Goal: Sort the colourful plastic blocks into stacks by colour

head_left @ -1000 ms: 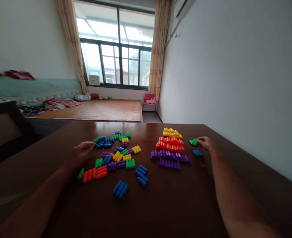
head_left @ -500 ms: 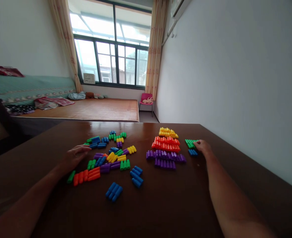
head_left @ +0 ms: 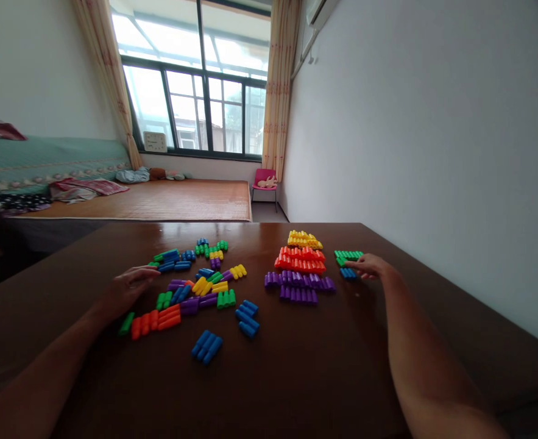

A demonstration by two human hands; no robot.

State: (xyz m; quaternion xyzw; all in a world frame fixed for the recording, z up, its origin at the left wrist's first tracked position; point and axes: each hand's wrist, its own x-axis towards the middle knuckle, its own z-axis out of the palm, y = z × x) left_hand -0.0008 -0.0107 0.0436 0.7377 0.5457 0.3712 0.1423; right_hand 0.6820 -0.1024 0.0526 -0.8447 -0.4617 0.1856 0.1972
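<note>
My left hand (head_left: 134,285) hovers at the left of the mixed pieces, fingers stretched out and holding nothing, close to a blue and green group (head_left: 170,261). On the right, my right hand (head_left: 367,266) reaches with its index finger extended to the green pieces (head_left: 348,255), which lie just above a short blue row (head_left: 348,274). No piece shows between its fingers. Left of that hand lie rows of yellow (head_left: 305,239), orange (head_left: 300,260) and purple pieces (head_left: 300,281). Orange pieces (head_left: 154,321) and a lone green piece (head_left: 126,324) are below my left hand.
Two blue groups (head_left: 207,347) (head_left: 247,318) lie near the middle of the brown table (head_left: 296,372). Beyond the table are a bed (head_left: 186,198), a pink chair (head_left: 265,180) and a window. A white wall stands at the right.
My right hand has shifted off the green pieces' right end, its index finger now extended, and more green shows. The whole view has shifted slightly; my left hand keeps its pose.
</note>
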